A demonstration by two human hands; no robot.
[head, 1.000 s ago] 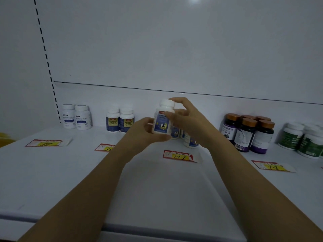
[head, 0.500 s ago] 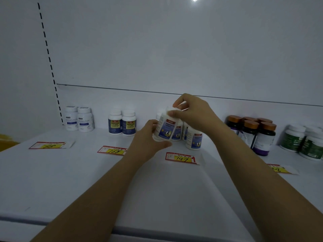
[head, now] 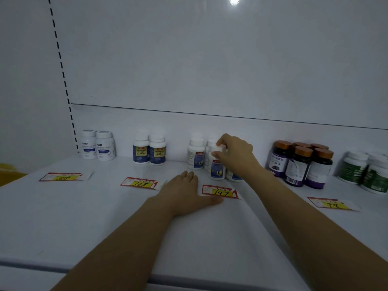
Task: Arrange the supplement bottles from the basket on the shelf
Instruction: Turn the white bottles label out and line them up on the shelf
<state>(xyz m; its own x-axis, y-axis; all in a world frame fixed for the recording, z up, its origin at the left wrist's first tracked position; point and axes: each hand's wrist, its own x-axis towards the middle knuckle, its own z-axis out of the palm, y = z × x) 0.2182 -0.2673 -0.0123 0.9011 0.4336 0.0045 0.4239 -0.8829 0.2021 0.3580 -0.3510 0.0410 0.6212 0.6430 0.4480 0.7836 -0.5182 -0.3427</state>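
Head view: the white supplement bottle (head: 217, 165) was found upright in the middle group on the shelf (head: 100, 217), in the front row, just beyond the price tag (head: 220, 192) marked 147. It was packed close against the neighbouring white bottles (head: 196, 154).

Its cap was pinched from above by the curled fingers of the right hand (head: 236, 153). Whether the base was fully set down could not be told.

The left hand (head: 184, 194) was laid flat on the shelf, nearer and to the left. Its fingers were straight, nothing was held, and the thumb was just beside the tag.

The bottle was judged light and stiff: hard plastic, not fragile, with a glossy label likely to be slippery. A hold at the cap was reckoned good enough for small turns and nudges. For carrying, a grasp round the body was thought surer. Being tall and narrow, it could easily be tipped into the bottles beside it.
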